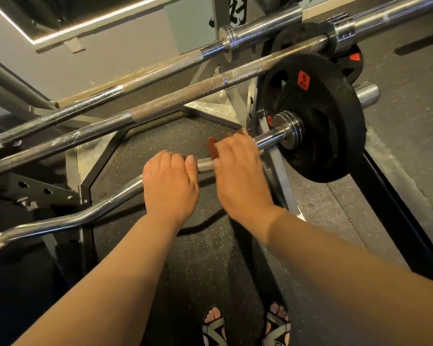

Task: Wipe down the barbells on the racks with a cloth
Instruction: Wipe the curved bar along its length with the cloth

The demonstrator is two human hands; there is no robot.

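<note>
Right hand blurred, cloth mostly hidden on barbell

**Gym corner, viewed downward.** Black rubber floor flecked with pale specks fills the centre and 6 o'clock. A smoother grey floor surface lies at 3 o'clock. Plain pale grey wall at 10 to 11 o'clock. Above it, a thin white light strip edges a dark panel. Black brush-stroke lettering marks a grey wall panel at 12 o'clock. Grey steel rack frame with diamond-plate base stands just above centre.
</note>
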